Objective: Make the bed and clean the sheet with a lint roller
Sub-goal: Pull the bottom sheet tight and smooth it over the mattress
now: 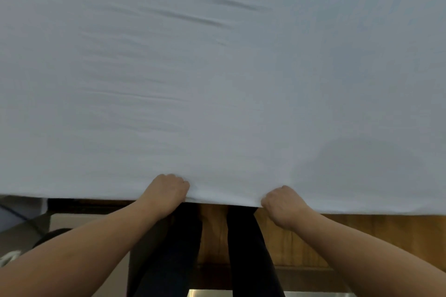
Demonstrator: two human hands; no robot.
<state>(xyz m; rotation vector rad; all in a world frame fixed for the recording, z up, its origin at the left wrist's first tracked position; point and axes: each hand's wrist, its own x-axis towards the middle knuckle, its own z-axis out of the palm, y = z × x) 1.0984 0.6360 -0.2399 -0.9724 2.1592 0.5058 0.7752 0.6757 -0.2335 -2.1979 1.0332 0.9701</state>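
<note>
The left hand [166,191] and right hand [282,207], both fisted, clutch the near hem of the sheet [217,79], which is spread over the bed ahead. An uneven tug from either would likely skew the hem or deepen the creases [193,17]. Counted: two hands, one sheet, no lint roller in view.

no text, label, brand, number or sign can be read anywhere here.
</note>
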